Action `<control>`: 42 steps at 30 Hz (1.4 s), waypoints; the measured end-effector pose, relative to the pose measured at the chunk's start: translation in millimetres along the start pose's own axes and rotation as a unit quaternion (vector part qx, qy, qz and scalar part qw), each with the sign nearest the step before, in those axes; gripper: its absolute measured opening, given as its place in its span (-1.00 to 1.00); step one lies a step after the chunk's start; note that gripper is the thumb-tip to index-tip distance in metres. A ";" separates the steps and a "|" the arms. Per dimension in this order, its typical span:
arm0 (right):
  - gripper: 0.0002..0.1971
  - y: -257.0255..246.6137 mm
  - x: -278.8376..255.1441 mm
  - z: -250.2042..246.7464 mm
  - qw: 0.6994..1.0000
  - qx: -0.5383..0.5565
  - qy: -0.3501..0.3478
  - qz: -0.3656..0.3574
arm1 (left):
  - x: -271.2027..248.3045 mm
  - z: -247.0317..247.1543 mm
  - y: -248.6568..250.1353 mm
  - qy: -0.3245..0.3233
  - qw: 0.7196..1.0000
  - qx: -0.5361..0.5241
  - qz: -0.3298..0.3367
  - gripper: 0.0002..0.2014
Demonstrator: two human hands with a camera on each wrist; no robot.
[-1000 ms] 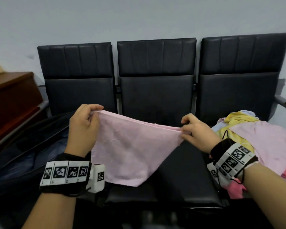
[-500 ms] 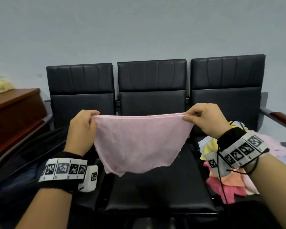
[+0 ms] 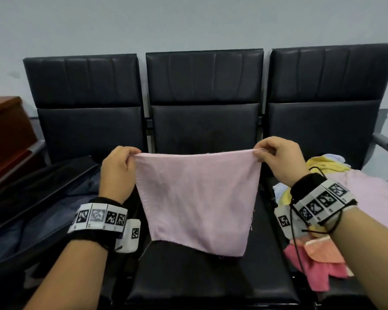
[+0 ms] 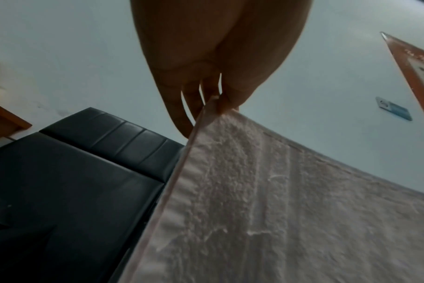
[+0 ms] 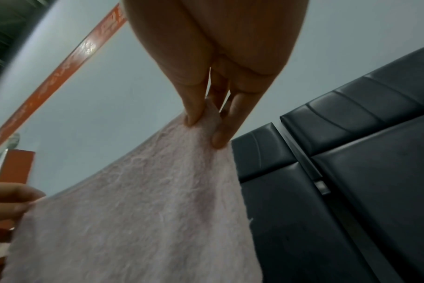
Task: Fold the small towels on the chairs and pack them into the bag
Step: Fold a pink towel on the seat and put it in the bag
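Pink towel stretched flat by its top corners above the middle chair, ready for its first fold

Three black chairs line the pale far wall; an open dark bag lies on the left seat, a heap of unfolded towels on the right, a brown wooden cabinet at far left. The pink towel hangs over the middle seat, the left hand pinching its left top corner, the right hand its right one. Folding seems just begun; next, probably, bringing the corners together or laying it on the seat to halve it, edges matched
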State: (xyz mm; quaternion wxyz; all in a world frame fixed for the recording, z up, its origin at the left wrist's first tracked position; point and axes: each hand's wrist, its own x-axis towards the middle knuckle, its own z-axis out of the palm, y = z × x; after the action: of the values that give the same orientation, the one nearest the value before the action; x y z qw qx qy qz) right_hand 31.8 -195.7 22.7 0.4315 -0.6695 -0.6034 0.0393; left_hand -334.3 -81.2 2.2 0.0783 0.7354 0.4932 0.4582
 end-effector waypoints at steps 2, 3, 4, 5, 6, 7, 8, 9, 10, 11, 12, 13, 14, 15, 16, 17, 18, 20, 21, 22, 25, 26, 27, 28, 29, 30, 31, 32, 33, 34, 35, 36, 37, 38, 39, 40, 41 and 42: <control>-0.90 0.6 7.3 -5.6 0.999 0.000 0.024 -0.027 | 8.2 0.3 2.7 0.029 0.999 -0.012 0.023 -0.73; -0.89 0.8 8.3 -8.0 0.999 0.002 0.029 -0.039 | 9.6 -0.3 3.6 0.035 0.999 -0.019 0.032 -0.73; -0.89 1.5 7.2 -10.1 0.998 0.008 0.032 -0.046 | 9.2 -0.9 3.7 0.035 0.998 -0.023 0.037 -0.73; -0.89 3.0 4.1 -11.4 0.998 0.015 0.032 -0.046 | 7.0 -1.3 3.2 0.031 0.998 -0.024 0.043 -0.74; -0.90 4.3 -0.8 -12.2 0.999 0.023 0.026 -0.040 | 3.7 -1.6 2.0 0.023 0.998 -0.024 0.047 -0.75; -0.92 5.8 -6.8 -12.1 0.999 0.031 0.015 -0.033 | -0.4 -2.2 0.3 0.014 0.998 -0.026 0.048 -0.75; -0.93 7.6 -13.5 -11.4 0.999 0.037 0.001 -0.027 | -4.9 -2.6 -1.8 0.005 0.998 -0.031 0.046 -0.76; -0.93 9.8 -20.8 -9.8 0.999 0.041 -0.012 -0.023 | -10.1 -2.8 -4.4 -0.004 0.998 -0.036 0.043 -0.76; -0.94 12.0 -28.5 -7.9 0.998 0.044 -0.027 -0.018 | -16.4 -2.7 -7.3 -0.015 0.998 -0.040 0.041 -0.76; -0.94 14.7 -36.4 -5.5 0.998 0.049 -0.044 -0.012 | -23.3 -2.2 -10.8 -0.031 0.998 -0.040 0.038 -0.75; -0.93 16.9 -44.6 -2.5 0.997 0.051 -0.063 -0.003 | -30.7 -1.5 -14.5 -0.051 0.998 -0.039 0.028 -0.75; -0.91 20.1 -52.6 0.9 0.995 0.050 -0.085 0.004 | -38.4 -0.7 -18.7 -0.073 0.997 -0.036 0.012 -0.73; -0.90 23.7 -60.0 4.1 0.993 0.046 -0.109 0.013 | -45.6 0.4 -23.3 -0.099 0.994 -0.035 -0.010 -0.72; -0.90 28.6 -72.3 8.7 0.990 0.043 -0.132 0.023 | -57.9 0.6 -29.6 -0.128 0.991 -0.035 -0.033 -0.70; -0.91 31.3 -77.6 10.4 0.987 0.042 -0.151 0.027 | -62.5 -0.2 -33.9 -0.153 0.986 -0.033 -0.050 -0.69; -0.92 35.3 -85.6 13.1 0.984 0.046 -0.171 0.033 | -70.7 -1.5 -37.8 -0.184 0.981 -0.030 -0.061 -0.69; -0.91 39.9 -94.6 16.0 0.979 0.053 -0.192 0.043 | -80.9 -2.2 -41.5 -0.218 0.973 -0.030 -0.072 -0.71; -0.86 51.2 -109.2 22.7 0.968 0.067 -0.233 0.058 | -100.6 -3.5 -45.9 -0.280 0.954 -0.042 -0.101 -0.81; -0.85 57.3 -116.0 27.6 0.962 0.076 -0.252 0.067 | -109.8 -3.3 -49.0 -0.303 0.945 -0.048 -0.116 -0.82; -0.85 62.0 -122.3 32.5 0.957 0.082 -0.267 0.076 | -118.4 -2.3 -52.6 -0.322 0.936 -0.054 -0.130 -0.80; -0.88 75.9 -136.4 49.5 0.950 0.101 -0.275 0.112 | -136.6 7.1 -67.6 -0.352 0.919 -0.066 -0.164 -0.79; -0.88 80.4 -139.3 55.3 0.949 0.107 -0.269 0.123 | -139.9 12.2 -72.5 -0.352 0.917 -0.068 -0.176 -0.81; -0.86 84.6 -141.3 61.2 0.950 0.108 -0.263 0.131 | -142.9 18.1 -77.3 -0.348 0.916 -0.070 -0.188 -0.83; -0.85 88.1 -141.9 66.9 0.950 0.107 -0.258 0.138 | -145.2 24.7 -81.9 -0.341 0.916 -0.070 -0.197 -0.79; -0.85 91.5 -141.0 72.4 0.951 0.106 -0.252 0.145 | -147.0 31.3 -85.8 -0.333 0.918 -0.067 -0.203 -0.74; -0.85 94.9 -139.2 77.9 0.952 0.107 -0.244 0.153 | -148.4 37.5 -89.5 -0.323 0.920 -0.065 -0.210 -0.71; -0.85 98.6 -136.5 83.2 0.952 0.110 -0.233 0.163 | -148.3 44.0 -93.0 -0.312 0.922 -0.065 -0.218 -0.71; -0.86 102.7 -133.2 88.4 0.954 0.110 -0.220 0.171 | -147.3 50.5 -96.2 -0.303 0.924 -0.065 -0.223 -0.71; -0.88 107.7 -129.7 93.5 0.956 0.104 -0.209 0.175 | -146.1 57.3 -99.7 -0.296 0.925 -0.065 -0.228 -0.72; -0.89 112.5 -126.3 98.6 0.958 0.095 -0.202 0.178 | -144.3 63.8 -102.8 -0.292 0.925 -0.064 -0.234 -0.72; -0.90 117.3 -123.1 104.1 0.960 0.085 -0.196 0.183 | -142.1 70.1 -105.6 -0.291 0.924 -0.063 -0.240 -0.72; -0.90 122.6 -120.2 109.9 0.961 0.076 -0.191 0.188 | -139.6 76.8 -108.5 -0.292 0.923 -0.062 -0.244 -0.72; -0.90 127.9 -117.8 115.4 0.962 0.065 -0.185 0.191 | -137.0 83.2 -110.9 -0.294 0.922 -0.061 -0.245 -0.72; -0.89 133.2 -115.2 121.3 0.963 0.055 -0.180 0.194 | -134.1 89.9 -113.2 -0.297 0.921 -0.059 -0.244 -0.72; -0.87 138.1 -112.9 127.0 0.963 0.046 -0.177 0.197 | -131.5 96.7 -115.7 -0.300 0.921 -0.056 -0.243 -0.73; -0.86 142.6 -111.1 132.4 0.963 0.040 -0.176 0.201 | -129.0 103.1 -118.3 -0.304 0.920 -0.054 -0.242 -0.73; -0.86 146.4 -109.7 137.6 0.962 0.034 -0.176 0.205 | -126.7 109.2 -121.4 -0.307 0.919 -0.050 -0.241 -0.72; -0.86 150.3 -108.0 142.9 0.962 0.029 -0.174 0.210 | -124.7 115.3 -125.1 -0.308 0.919 -0.045 -0.242 -0.71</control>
State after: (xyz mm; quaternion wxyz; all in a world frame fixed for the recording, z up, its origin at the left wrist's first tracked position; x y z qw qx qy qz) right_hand 37.3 -195.7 -211.1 0.3209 -0.7511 -0.5139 0.2623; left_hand -341.1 -79.0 -208.6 0.3684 0.6937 0.5865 0.1976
